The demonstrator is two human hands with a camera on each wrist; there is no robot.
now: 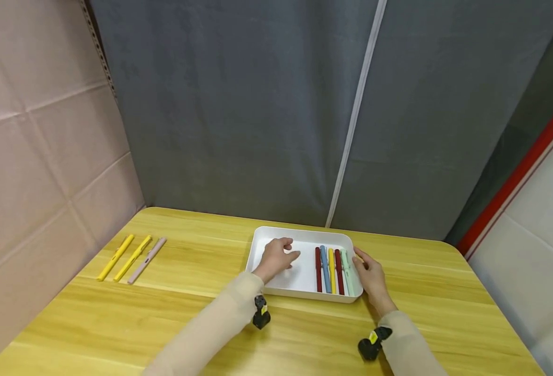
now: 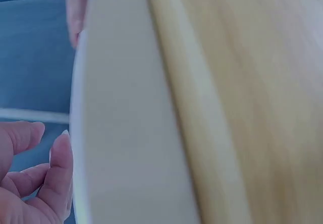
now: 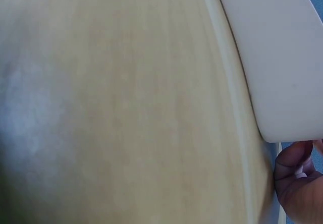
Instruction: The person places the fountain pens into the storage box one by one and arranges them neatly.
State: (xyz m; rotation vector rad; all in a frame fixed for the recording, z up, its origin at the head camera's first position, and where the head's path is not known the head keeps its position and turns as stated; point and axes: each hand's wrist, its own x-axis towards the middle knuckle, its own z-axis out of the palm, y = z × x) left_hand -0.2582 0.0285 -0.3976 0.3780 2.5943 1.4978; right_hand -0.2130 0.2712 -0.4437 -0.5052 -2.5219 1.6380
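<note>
A white tray (image 1: 285, 293) lies on the table, with a row of several pens along its right side. From left to right run a dark red pen (image 1: 318, 269), a blue pen (image 1: 325, 269), a yellow pen (image 1: 332, 270), another dark red pen (image 1: 339, 271) and a pale green pen (image 1: 346, 271). Over the tray's left half hovers my left hand (image 1: 277, 259), its fingers loosely bent around nothing. My right hand (image 1: 372, 279) grips the tray's right end at the rim; in the right wrist view its curled fingers (image 3: 293, 161) are beside the tray's corner.
Two yellow pens (image 1: 115, 258) (image 1: 132, 258) and a light purple pen (image 1: 147, 260) lie side by side at the table's left. A grey curtain (image 1: 238, 115) hangs behind the wooden table (image 1: 314, 339). Pale walls stand left and right.
</note>
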